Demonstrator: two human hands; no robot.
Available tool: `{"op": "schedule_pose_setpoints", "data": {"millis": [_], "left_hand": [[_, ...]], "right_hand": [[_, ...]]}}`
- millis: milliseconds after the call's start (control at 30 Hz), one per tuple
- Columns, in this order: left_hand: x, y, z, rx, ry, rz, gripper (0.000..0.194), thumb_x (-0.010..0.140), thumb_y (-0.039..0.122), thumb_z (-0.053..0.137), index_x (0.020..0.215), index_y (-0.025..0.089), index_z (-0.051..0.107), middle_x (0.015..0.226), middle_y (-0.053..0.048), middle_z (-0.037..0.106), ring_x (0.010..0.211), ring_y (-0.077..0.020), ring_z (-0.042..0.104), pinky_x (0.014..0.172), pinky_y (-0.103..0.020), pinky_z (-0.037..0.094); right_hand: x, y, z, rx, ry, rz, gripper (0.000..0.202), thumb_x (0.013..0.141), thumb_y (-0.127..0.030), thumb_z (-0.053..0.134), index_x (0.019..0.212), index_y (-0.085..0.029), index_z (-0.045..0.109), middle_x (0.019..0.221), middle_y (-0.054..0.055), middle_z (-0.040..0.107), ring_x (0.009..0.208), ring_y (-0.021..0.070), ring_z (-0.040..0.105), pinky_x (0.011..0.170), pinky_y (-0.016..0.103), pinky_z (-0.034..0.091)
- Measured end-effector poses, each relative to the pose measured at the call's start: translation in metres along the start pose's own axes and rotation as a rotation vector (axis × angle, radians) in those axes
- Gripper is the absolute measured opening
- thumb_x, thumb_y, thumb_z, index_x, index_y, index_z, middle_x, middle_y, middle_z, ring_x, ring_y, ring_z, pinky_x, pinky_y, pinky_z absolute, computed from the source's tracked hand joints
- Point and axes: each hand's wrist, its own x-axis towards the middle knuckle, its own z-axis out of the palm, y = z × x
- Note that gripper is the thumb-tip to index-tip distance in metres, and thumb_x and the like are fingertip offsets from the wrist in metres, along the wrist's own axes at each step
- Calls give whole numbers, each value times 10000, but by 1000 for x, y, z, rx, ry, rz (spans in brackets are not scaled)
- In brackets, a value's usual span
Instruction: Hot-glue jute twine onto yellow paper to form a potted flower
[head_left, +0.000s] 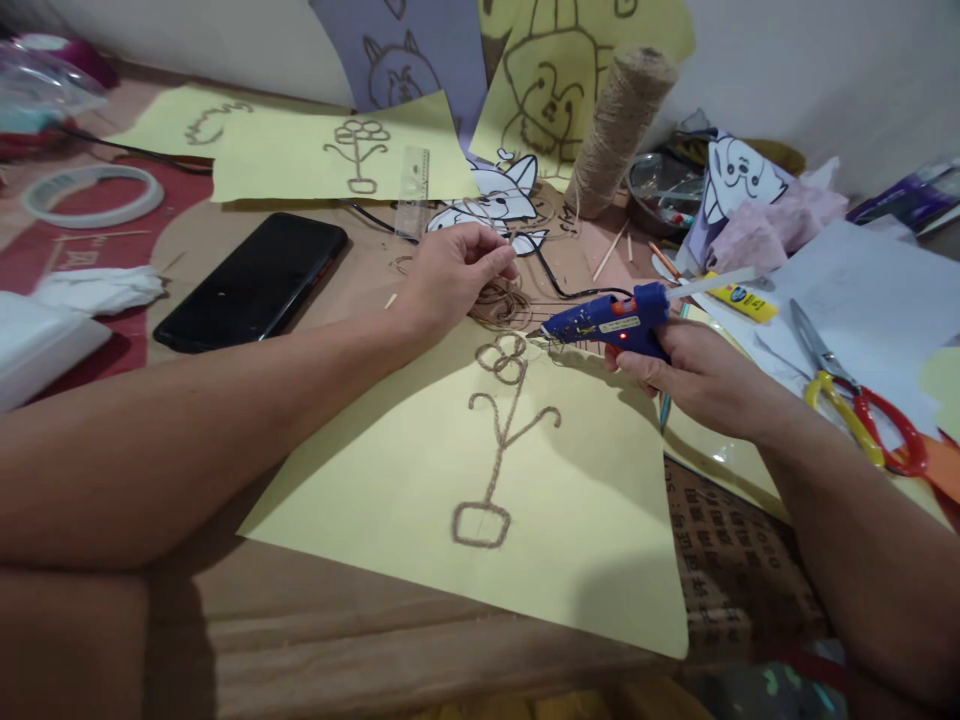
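Note:
A blue hot glue gun [611, 318] with its red light lit is gripped in my right hand [697, 375]. Its nozzle points left, at the top of a flower made of brown twine [504, 440] on a yellow paper sheet [585, 520]. The flower has round loops on top, two curled side stems and a pot outline. Above the paper, my left hand [457, 270] has thumb and fingers pinched together, apparently on thin twine. Loose coils of twine [501, 304] lie just below those fingers.
A twine spool [622, 130] stands at the back. Scissors [862, 400] and a glue tube [742, 298] lie right. A black phone [255, 282] and a tape roll [94, 194] lie left. Behind are yellow sheets [277, 150] with twine designs. The glue gun's black cord [559, 285] crosses the table.

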Motion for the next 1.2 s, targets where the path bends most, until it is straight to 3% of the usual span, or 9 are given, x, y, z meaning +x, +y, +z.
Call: {"op": "schedule_pose_setpoints", "data": {"millis": [300,467,733,933,1200], "left_hand": [[-1,2,0,-19,-5,-18,214,983,147,712,782,217,725,804,-11,773,726,-130,719,722,-261,576],[-1,3,0,12,-3,-22,203,986,169,720,787,208,728,809,-23,775,743,-139,725,729,-262,574],[1,-3,-1,24,-9,-11,174,985,216,719,812,224,725,837,-24,783,783,-150,732,732,-260,604],[3,-6,-2,26,-17,0,149,979,240,734,831,226,733,845,-27,782,784,-151,738,745,-268,612],[0,0,-1,28,-12,3,186,987,197,722,803,221,728,831,-28,779,767,-149,733,738,-277,601]], "right_hand": [[1,0,1,-22,-16,15,325,995,-509,552,941,-224,698,709,28,645,776,250,632,727,341,478],[0,-1,2,-26,-2,25,296,988,-492,565,933,-232,695,663,13,595,748,246,623,709,340,478],[0,-2,2,-18,5,37,318,979,-517,578,889,-233,688,703,34,630,738,249,611,709,343,473],[0,-5,1,2,-9,24,304,996,-462,565,816,-224,623,705,38,610,782,251,614,743,348,485],[0,-8,0,-14,-19,41,351,991,-514,553,757,-259,497,655,23,540,769,260,572,738,361,462]]}}
